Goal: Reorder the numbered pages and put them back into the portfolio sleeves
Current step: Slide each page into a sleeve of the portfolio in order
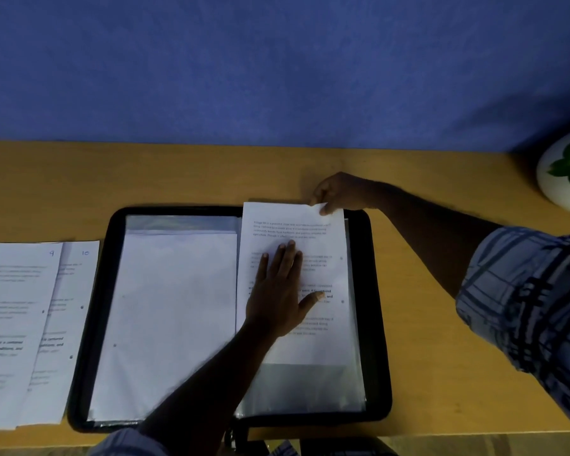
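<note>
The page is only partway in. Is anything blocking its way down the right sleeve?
Nothing visible does. Below the page, the right sleeve looks empty. The left hand lies flat on the page; the right hand pinches its top corner.

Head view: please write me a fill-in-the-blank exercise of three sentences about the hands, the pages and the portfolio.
1. The left hand presses flat on the page in the ____ half of the portfolio.
2. The right hand pinches this page at its ____ edge.
3. The loose pages beside the portfolio show the numbers 9 and ____.

Missing words: right; top; 10.
</note>
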The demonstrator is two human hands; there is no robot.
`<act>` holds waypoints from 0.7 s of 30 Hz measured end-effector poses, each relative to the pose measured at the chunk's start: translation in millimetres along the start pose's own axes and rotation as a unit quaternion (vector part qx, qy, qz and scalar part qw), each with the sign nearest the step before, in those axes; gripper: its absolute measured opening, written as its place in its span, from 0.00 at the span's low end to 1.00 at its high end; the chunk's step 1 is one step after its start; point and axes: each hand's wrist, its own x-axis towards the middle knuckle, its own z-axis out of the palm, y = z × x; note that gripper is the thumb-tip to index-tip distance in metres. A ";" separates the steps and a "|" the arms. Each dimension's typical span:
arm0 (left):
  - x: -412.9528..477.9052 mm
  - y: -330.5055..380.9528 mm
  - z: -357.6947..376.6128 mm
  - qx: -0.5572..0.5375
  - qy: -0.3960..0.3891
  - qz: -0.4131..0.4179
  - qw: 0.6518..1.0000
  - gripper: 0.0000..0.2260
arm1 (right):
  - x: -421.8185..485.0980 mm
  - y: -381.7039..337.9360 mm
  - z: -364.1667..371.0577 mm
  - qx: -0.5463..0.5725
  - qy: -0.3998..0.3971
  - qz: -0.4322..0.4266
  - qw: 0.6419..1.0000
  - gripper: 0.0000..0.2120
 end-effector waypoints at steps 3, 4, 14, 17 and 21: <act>0.2 0.2 0.2 0.001 -0.001 -0.003 1.000 0.42 | 1.7 -3.9 1.1 -0.007 -0.002 -0.004 1.000 0.09; 0.2 0.2 0.4 0.001 -0.001 -0.005 1.000 0.42 | 3.4 -6.6 2.6 -0.001 0.013 -0.006 1.000 0.09; -0.8 -0.5 -1.0 0.010 -0.003 0.005 1.000 0.42 | -5.0 -28.2 15.2 -0.096 -0.054 -0.045 0.993 0.12; 0.5 -1.9 -2.7 0.007 -0.017 0.001 1.000 0.43 | -8.4 -32.1 19.9 -0.131 -0.092 -0.037 0.986 0.13; 1.1 -3.1 -4.9 0.004 -0.023 0.002 1.000 0.45 | -11.8 -35.7 23.4 -0.144 -0.119 -0.012 0.982 0.13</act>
